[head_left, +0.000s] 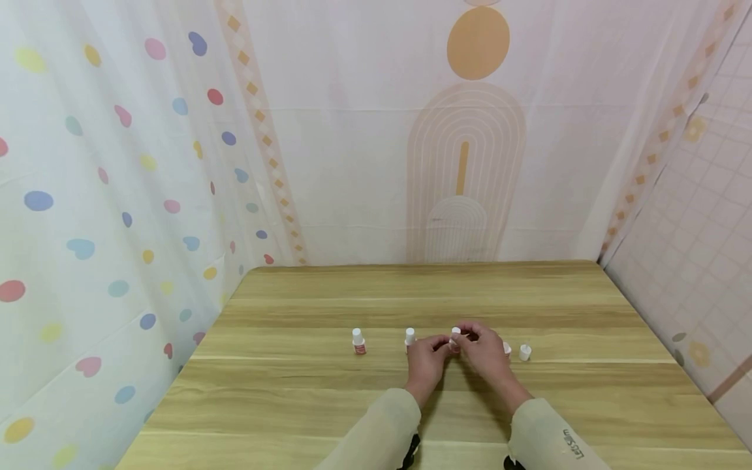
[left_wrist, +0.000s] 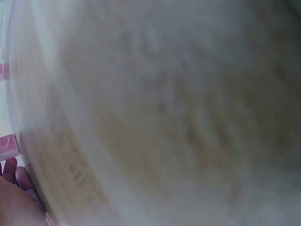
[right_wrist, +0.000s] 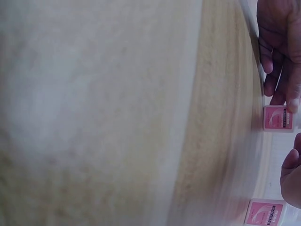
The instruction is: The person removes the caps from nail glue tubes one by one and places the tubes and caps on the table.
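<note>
A small white bottle with a pink label (right_wrist: 277, 117) stands upright on the table between both hands. My left hand (head_left: 426, 362) pinches its body from the left. My right hand (head_left: 486, 352) reaches over from the right, with thumb and fingers at the bottle's white cap (head_left: 455, 331). In the right wrist view the cap lies outside the picture. Left of the hands stand two more capped bottles, one at the far left (head_left: 359, 343) and one partly behind the left hand (head_left: 410, 335). Another bottle (right_wrist: 265, 212) stands right of the held one, mostly hidden by my right hand in the head view.
A loose white cap (head_left: 525, 352) sits on the wooden table (head_left: 294, 391) to the right of my right hand. Patterned curtains (head_left: 352, 163) hang behind the table and along its sides. Bare wood fills most of the left wrist view, blurred.
</note>
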{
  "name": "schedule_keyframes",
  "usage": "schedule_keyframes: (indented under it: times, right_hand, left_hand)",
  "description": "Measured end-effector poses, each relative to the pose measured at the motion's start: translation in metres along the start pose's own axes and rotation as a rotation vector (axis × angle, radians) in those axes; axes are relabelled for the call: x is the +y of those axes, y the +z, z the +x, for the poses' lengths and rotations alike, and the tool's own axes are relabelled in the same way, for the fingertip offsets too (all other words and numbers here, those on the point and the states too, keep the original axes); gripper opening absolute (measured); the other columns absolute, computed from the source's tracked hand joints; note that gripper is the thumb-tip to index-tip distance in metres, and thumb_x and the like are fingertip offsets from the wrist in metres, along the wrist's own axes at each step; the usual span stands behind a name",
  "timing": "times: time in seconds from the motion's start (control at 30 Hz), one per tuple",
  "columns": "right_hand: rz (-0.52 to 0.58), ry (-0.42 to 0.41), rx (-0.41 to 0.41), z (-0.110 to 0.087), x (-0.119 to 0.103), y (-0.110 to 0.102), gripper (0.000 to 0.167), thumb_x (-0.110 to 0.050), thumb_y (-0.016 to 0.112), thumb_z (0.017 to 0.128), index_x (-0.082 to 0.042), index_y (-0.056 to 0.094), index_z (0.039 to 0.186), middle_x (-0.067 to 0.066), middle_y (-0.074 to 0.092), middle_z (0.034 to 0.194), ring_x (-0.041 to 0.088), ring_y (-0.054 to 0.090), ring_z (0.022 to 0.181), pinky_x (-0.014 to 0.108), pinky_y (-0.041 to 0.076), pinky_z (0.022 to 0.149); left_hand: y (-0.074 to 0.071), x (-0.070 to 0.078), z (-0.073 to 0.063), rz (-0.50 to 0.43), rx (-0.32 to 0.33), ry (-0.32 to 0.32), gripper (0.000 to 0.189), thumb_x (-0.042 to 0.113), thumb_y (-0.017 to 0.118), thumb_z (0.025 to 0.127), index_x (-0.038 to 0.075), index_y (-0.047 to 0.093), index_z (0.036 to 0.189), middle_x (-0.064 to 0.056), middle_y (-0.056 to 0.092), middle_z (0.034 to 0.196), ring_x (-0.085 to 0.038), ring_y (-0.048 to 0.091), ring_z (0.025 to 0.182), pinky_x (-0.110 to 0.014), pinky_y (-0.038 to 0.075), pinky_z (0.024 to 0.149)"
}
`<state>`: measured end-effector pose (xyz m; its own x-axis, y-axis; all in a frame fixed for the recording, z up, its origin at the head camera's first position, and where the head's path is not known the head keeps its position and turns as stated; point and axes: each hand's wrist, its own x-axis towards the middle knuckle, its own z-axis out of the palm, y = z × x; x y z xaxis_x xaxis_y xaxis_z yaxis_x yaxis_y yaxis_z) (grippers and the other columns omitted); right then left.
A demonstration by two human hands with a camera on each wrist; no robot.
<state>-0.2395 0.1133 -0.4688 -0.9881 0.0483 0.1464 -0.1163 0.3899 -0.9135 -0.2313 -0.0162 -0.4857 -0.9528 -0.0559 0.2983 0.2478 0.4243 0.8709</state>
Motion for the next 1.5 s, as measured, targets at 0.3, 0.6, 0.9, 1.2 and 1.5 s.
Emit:
schedule_keyframes:
  times: [0.3,0.6,0.9,1.2,1.5]
  right_hand:
    - [0.039,-0.001,0.021,-0.0032,-0.0024,0.0025,0.021,-0.008,0.070,0.091,0.002,0.069,0.111,0.009,0.068,0.096,0.020,0.062,0.089,0.027,0.049,0.073]
    - [0.018,0.027,0.063,-0.0027,-0.0027,0.0025,0.016,-0.014,0.074,0.089,-0.005,0.072,0.103,0.004,0.068,0.092,0.017,0.059,0.087,0.029,0.045,0.076]
    - [0.046,-0.004,0.057,-0.0042,-0.0047,0.0033,0.016,-0.009,0.069,0.092,0.001,0.071,0.105,0.008,0.068,0.093,0.020,0.059,0.090,0.028,0.047,0.077]
    - [0.082,0.009,0.074,-0.0043,-0.0012,0.0061,0.025,-0.009,0.072,0.091,0.003,0.069,0.112,0.010,0.068,0.097,0.019,0.060,0.090,0.023,0.048,0.073]
    - [0.045,0.011,0.080,-0.0049,-0.0021,0.0051,0.016,-0.013,0.072,0.091,-0.003,0.072,0.103,0.006,0.069,0.092,0.019,0.059,0.089,0.030,0.045,0.076]
  left_hand:
    - [0.0016,-0.0032,0.0017,0.005,-0.002,0.003,0.009,0.002,0.071,0.089,0.006,0.080,0.089,0.001,0.075,0.084,-0.012,0.069,0.085,-0.027,0.053,0.077]
    - [0.0010,-0.0033,0.0012,-0.009,-0.009,-0.005,0.009,0.001,0.071,0.088,0.006,0.079,0.088,0.000,0.075,0.084,-0.012,0.069,0.085,-0.027,0.053,0.077]
    - [0.0016,-0.0044,0.0014,0.004,-0.006,-0.002,0.008,0.004,0.072,0.089,0.006,0.079,0.089,0.000,0.075,0.086,-0.013,0.069,0.086,-0.028,0.053,0.077]
    - [0.0011,-0.0052,0.0010,-0.011,0.011,0.027,0.008,-0.001,0.072,0.087,0.002,0.079,0.089,-0.004,0.075,0.087,-0.015,0.070,0.085,-0.026,0.053,0.075]
    - [0.0005,-0.0035,0.0015,-0.013,-0.009,0.001,0.009,0.001,0.071,0.089,0.003,0.079,0.091,-0.004,0.075,0.089,-0.016,0.070,0.087,-0.029,0.054,0.077]
